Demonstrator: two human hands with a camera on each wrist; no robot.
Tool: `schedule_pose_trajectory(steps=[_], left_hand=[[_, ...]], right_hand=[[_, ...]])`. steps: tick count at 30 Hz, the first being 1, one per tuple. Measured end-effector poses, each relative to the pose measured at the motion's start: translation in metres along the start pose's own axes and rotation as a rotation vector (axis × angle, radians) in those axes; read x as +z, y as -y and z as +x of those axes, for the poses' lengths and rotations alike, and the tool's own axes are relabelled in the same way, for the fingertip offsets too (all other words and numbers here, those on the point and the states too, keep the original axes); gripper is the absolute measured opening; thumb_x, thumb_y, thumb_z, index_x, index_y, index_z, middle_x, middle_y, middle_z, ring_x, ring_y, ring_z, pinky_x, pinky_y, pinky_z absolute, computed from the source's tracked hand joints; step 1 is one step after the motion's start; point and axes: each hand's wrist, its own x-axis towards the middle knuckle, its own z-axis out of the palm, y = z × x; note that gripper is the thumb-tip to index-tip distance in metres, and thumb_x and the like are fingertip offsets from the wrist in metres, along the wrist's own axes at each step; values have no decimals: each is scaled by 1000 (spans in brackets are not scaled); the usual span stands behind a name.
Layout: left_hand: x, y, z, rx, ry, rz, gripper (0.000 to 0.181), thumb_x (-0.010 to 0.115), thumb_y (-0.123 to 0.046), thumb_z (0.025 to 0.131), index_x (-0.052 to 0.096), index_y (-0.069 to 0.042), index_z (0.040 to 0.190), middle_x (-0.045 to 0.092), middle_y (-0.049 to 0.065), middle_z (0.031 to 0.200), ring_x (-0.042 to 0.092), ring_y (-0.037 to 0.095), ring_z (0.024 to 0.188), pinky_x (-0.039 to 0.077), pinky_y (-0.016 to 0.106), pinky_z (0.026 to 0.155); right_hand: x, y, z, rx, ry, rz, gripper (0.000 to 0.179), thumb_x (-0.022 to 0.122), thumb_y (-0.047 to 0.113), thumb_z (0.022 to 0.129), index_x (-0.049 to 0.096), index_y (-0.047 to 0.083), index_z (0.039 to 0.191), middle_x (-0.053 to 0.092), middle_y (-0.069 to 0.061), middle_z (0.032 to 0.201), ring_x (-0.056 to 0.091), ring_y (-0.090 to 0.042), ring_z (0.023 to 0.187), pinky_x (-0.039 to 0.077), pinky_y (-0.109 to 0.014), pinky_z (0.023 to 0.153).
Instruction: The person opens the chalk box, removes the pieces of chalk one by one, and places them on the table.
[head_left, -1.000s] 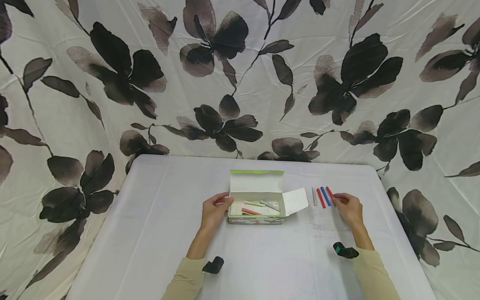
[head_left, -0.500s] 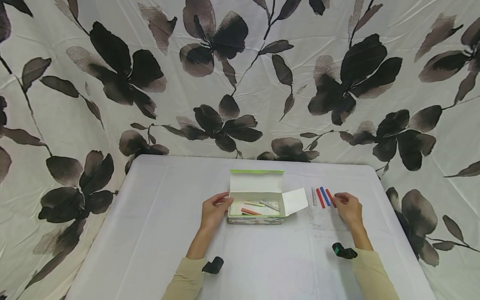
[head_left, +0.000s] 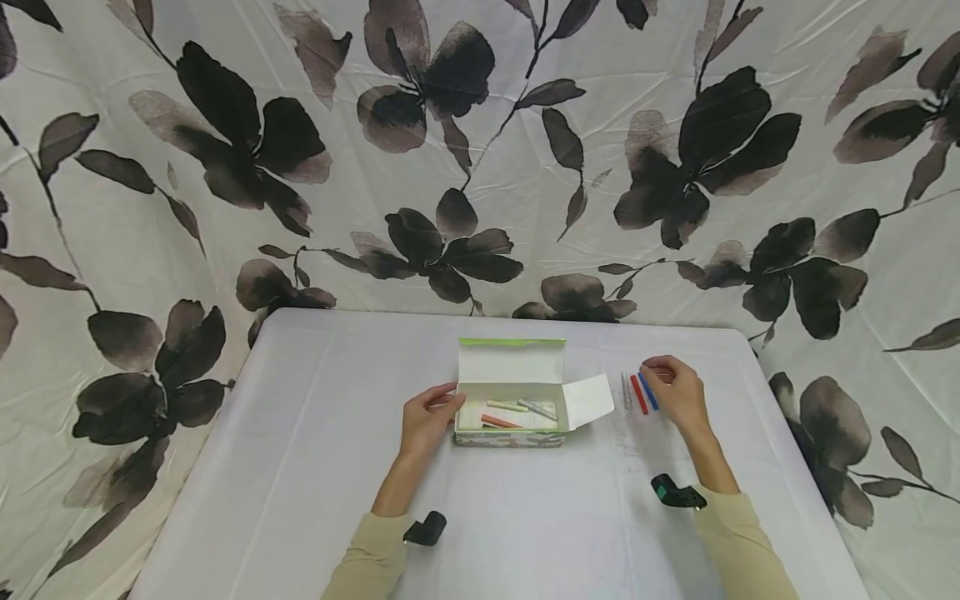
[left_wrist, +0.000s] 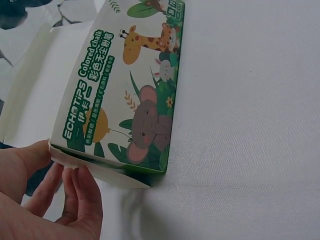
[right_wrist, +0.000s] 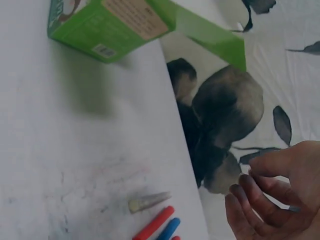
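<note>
A chalk box (head_left: 510,439), labelled "Colored chalk", lies with its lid raised. My left hand (head_left: 429,423) pinches the side flap (left_wrist: 105,175) at its left end between thumb and fingers. In the box lie a yellow-green chalk (head_left: 507,406), a grey chalk (head_left: 537,408) and an orange chalk (head_left: 501,422). Right of the box, a grey chalk (head_left: 627,392), a red chalk (head_left: 639,395) and a blue chalk (head_left: 649,393) form a row. My right hand (head_left: 678,392) hovers over the row's right end, fingers loosely bent around nothing visible. Below it, another red chalk (right_wrist: 176,238) barely shows in the right wrist view.
The box's lid (head_left: 512,362) stands up at the back, and its right flap (head_left: 588,402) sticks out toward the chalk row. Smudges of chalk dust (right_wrist: 100,185) mark the white tablecloth (head_left: 540,525). A floral curtain (head_left: 420,183) hangs behind the table's far edge.
My right hand has come away from the right-hand red chalk and moved left and farther back, above the row. My left hand keeps its hold on the box.
</note>
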Motion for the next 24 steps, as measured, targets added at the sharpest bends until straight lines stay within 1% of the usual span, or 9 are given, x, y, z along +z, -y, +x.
schedule_pose_trajectory(steps=[2,3,5,9,11,13,17,20,24], left_hand=[[0,0,0,3,6,0,31,80,-14,91,75,-2,119,69,12,99,61,12,75,55,20,62],[-1,0,0,7,11,0,31,80,-14,91,74,-2,119,68,12,99,61,12,76,55,20,62],[-1,-1,-1,12,18,-3,32,79,-14,91,74,-1,120,68,12,99,61,12,77,55,20,63],[-2,-1,-1,14,22,-8,32,79,-13,91,74,-1,120,67,11,98,61,12,78,55,19,63],[-2,-1,-1,12,20,-9,31,79,-13,91,74,-1,120,67,11,97,61,11,77,54,19,62],[-2,-1,-1,10,19,-11,31,79,-12,91,74,0,119,67,11,97,61,11,77,54,19,62],[-3,-1,-1,6,20,-17,31,79,-13,91,74,-1,120,67,12,99,61,11,77,54,19,62],[-2,0,-1,3,23,-19,32,79,-14,91,74,-1,120,67,12,99,62,13,78,54,19,62],[-2,0,-1,1,21,-14,31,79,-14,92,74,-1,120,68,12,99,62,13,78,54,19,62]], right_hand=[[2,8,-2,-49,6,14,27,62,17,103,67,-5,119,70,-24,112,66,-38,107,53,-44,90],[3,12,-3,-71,12,17,27,62,17,103,67,-5,118,70,-24,111,66,-38,107,53,-43,89],[6,20,-5,-106,28,26,27,62,17,103,67,-5,118,70,-23,111,66,-37,106,53,-39,87],[14,35,-9,-144,85,55,28,63,18,104,67,-4,120,69,-21,111,66,-34,103,54,-27,81],[20,43,-11,-168,112,70,27,64,17,103,67,-4,121,69,-21,111,66,-33,103,55,-26,81],[26,50,-12,-209,130,80,25,66,14,102,67,-4,119,70,-20,110,67,-33,102,58,-30,83],[38,62,-17,-327,134,53,22,71,7,97,68,-5,116,72,-19,108,67,-34,102,58,-44,88],[45,70,-20,-407,96,24,21,74,4,94,70,-4,113,72,-19,109,66,-35,104,55,-49,89],[52,78,-22,-471,39,28,20,76,0,90,71,-2,109,73,-18,107,64,-36,105,53,-51,90]])
